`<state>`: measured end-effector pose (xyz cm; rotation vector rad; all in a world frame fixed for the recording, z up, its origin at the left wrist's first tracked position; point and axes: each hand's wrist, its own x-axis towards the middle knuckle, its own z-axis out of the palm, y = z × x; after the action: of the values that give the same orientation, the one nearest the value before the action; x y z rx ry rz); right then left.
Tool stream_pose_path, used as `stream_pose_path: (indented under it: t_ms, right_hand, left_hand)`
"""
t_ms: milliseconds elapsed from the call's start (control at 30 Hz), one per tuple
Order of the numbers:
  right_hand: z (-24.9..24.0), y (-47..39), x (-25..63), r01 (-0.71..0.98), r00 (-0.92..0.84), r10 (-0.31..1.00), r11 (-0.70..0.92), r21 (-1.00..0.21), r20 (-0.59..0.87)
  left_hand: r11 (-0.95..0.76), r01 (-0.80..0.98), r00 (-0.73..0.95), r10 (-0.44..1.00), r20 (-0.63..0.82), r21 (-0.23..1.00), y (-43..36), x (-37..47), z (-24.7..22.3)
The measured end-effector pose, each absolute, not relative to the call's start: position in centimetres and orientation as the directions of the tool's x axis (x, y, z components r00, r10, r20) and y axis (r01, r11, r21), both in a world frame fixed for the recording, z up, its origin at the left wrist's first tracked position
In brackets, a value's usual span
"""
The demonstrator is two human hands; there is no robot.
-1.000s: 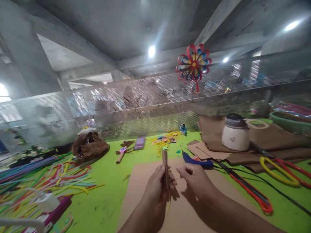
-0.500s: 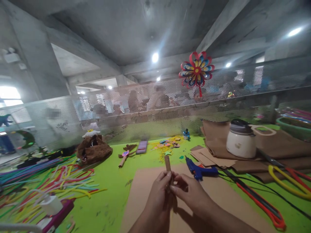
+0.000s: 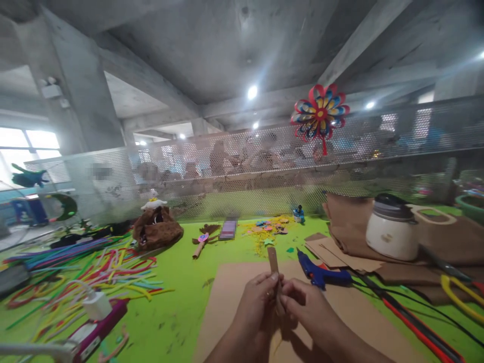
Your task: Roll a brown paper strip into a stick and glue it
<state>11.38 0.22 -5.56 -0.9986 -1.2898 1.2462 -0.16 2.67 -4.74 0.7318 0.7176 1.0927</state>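
A narrow strip of brown paper stands up between my two hands, low in the middle of the view. My left hand is closed round it, thumb and fingers pinching it below its upper end. From the other side, the fingertips of my right hand grip the strip's right edge, lower down. Both hands are above a flat brown sheet on the green table. Just beyond my right hand lies a blue glue gun with its cord running right.
Colourful pipe cleaners and a purple power strip are at left. A brown fuzzy bag and paper scraps lie along the back. At right are a white jug, brown paper and yellow-handled scissors.
The view has turned slightly left, so everything sits further right in the picture. My hands still hold the strip over the sheet, with little change in grip.
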Motion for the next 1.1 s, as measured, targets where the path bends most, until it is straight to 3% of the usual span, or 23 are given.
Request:
stream_pose_path:
  t_ms: [167,333,700,833,967,1100]
  right_hand:
    - [-5.5,0.3,12.0,-0.071,-0.157,0.977,0.135,-0.988,0.144]
    - [-5.3,0.1,12.4,-0.045,-0.178,0.968,0.169,-0.985,0.174]
    - [-5.7,-0.1,12.3,-0.011,-0.114,0.977,0.182,-0.983,0.182]
    - [-5.7,-0.1,12.6,0.043,-0.15,0.972,0.191,-0.981,0.183]
    - [-6.9,0.5,12.6,0.098,-0.101,0.971,0.228,-0.969,0.218]
    - [-7.6,0.9,12.7,0.181,-0.111,0.963,0.264,-0.947,0.247]
  left_hand:
    - [0.288,-0.527,0.351,0.931,-0.104,0.8,2.6,-0.5,-4.7]
    - [0.184,-0.43,0.325,0.945,-0.038,0.884,3.0,-0.8,-5.1]
    - [0.101,-0.319,0.316,0.949,0.005,0.942,3.1,-0.5,-5.1]
    - [0.182,-0.439,0.352,0.936,-0.018,0.88,2.1,-0.2,-4.5]
    - [0.368,-0.577,0.489,0.87,-0.052,0.73,1.2,-0.1,-4.0]
    - [0.467,-0.615,0.536,0.839,-0.097,0.635,1.3,-0.4,-4.1]
